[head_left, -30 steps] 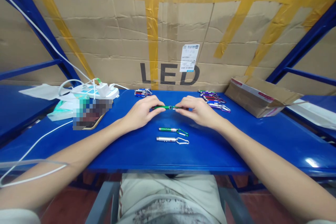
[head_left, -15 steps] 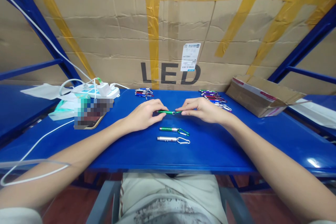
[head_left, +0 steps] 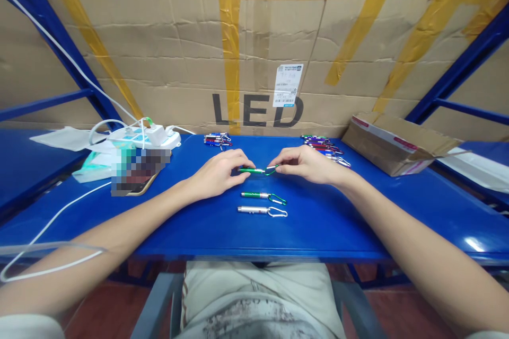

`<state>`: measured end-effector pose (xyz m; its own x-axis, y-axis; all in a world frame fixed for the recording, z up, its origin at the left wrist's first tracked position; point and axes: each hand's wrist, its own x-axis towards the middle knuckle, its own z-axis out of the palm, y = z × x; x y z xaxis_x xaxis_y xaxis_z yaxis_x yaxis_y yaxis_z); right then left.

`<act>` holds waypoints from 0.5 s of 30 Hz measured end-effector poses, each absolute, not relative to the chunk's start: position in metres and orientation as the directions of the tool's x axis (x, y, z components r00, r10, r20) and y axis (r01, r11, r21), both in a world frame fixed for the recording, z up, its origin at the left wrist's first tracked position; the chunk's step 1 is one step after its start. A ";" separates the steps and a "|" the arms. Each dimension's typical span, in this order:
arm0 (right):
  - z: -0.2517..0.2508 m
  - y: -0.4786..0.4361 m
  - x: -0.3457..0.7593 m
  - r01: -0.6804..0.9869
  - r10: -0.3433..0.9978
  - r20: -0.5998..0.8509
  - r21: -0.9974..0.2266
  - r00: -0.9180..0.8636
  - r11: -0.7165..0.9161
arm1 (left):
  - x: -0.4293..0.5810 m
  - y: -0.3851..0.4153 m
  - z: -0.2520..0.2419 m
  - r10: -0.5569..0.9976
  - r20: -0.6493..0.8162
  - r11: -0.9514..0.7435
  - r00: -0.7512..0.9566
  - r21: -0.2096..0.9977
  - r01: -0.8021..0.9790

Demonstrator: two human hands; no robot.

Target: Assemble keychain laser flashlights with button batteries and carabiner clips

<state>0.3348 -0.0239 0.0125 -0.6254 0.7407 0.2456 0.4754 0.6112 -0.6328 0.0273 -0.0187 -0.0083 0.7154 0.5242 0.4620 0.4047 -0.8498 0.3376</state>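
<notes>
Between my two hands is a small green laser-pointer-like keychain flashlight [head_left: 256, 170] with a green carabiner [head_left: 271, 170] at its right end. My left hand [head_left: 222, 172] pinches the tube end with thumb and fingers. The carabiner is pinched in my right hand [head_left: 304, 164], whose fingertips cover part of the loop. Closer to me on the blue table lie a second green flashlight [head_left: 254, 195] with its carabiner and, just below it, a silver flashlight [head_left: 253, 210], both pointing sideways with their clips to the right.
Several mixed-colour flashlights lie in a left pile [head_left: 217, 140] and a right pile [head_left: 322, 147] at the back of the blue table [head_left: 191, 238]. An open cardboard box [head_left: 392, 151] stands right. A power strip [head_left: 159, 137], white cable [head_left: 59, 212] and phone [head_left: 147, 177] are left.
My right fingers have shifted slightly on the carabiner, and its loop now shows more, tilted lower beside the tube. The left hand stays about where it was.
</notes>
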 end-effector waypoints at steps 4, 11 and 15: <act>0.009 -0.022 0.336 0.485 0.738 0.217 -0.631 -0.639 0.606 | 0.027 -0.017 -0.010 0.513 0.449 -0.855 0.732 0.337 0.394; 0.008 -0.024 0.335 0.506 0.721 0.170 -0.605 -0.672 0.615 | 0.027 -0.017 -0.011 0.516 0.414 -0.850 0.750 0.357 0.388; 0.009 -0.025 0.334 0.501 0.676 0.184 -0.539 -0.714 0.677 | 0.028 -0.018 -0.011 0.525 0.396 -0.842 0.753 0.367 0.395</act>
